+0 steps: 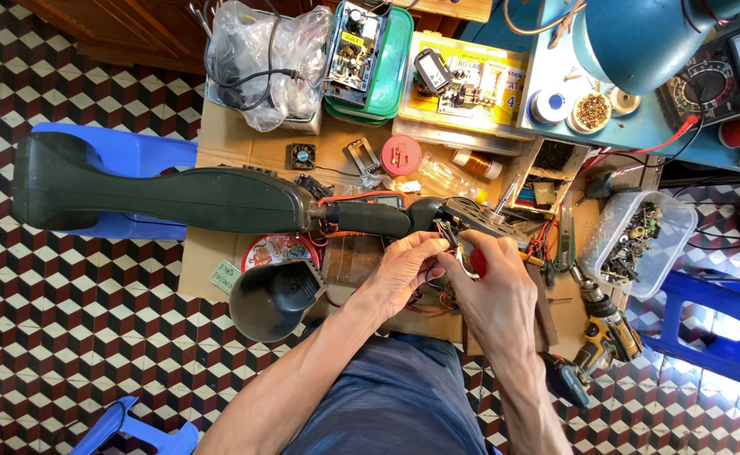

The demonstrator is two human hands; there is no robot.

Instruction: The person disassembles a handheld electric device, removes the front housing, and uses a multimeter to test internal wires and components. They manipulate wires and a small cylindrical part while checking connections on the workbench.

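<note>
Head view, item one: right hand, fingers curled shut around a small red-handled metal plier tool, its tip lying between both hands. Item two: left hand, fingertips pinched on thin wires right against the tool's tip; whether anything else is held cannot be told.

Item three: long dark green moulded-plastic power tool body, matte and smooth, lying flat across the brown cardboard work surface. Its broad butt overhangs the cardboard's left edge above a blue plastic stool; its opened motor end, with bare metal showing, sits just above the hands, touching neither palm.

Item four: dark funnel-shaped plastic cover, beside the left forearm at the cardboard's near edge. Item five: clear plastic tub of mixed metal screws, right of the hands. Item six: yellow-and-black cordless drill, near the right wrist.

Room: cardboard crowded on every side of the hands; open checkered tile floor lies to the left.
</note>
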